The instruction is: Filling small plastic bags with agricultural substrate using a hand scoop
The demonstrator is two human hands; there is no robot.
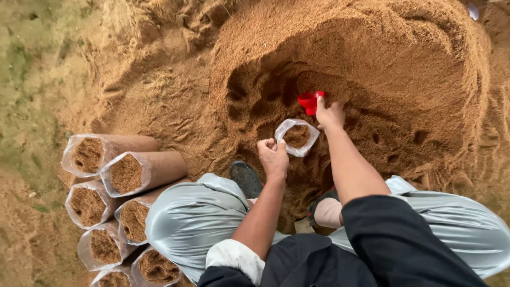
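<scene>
My left hand (273, 156) pinches the rim of a small clear plastic bag (297, 137), holding its mouth open. The bag stands in a hollow of a big brown sawdust pile (372, 58) and is partly filled with the same brown stuff. My right hand (330, 114) grips a red scoop (310, 101) just above and behind the bag, its cup pressed against the pile's face. My knees in grey trousers frame the bag, and a dark shoe (245, 178) rests at the pile's foot.
Several filled clear bags (127, 172) packed with brown sawdust lie stacked on their sides at lower left, open mouths toward me. Sandy ground with patchy green (32, 79) spreads to the left. The pile's dug face shows finger hollows.
</scene>
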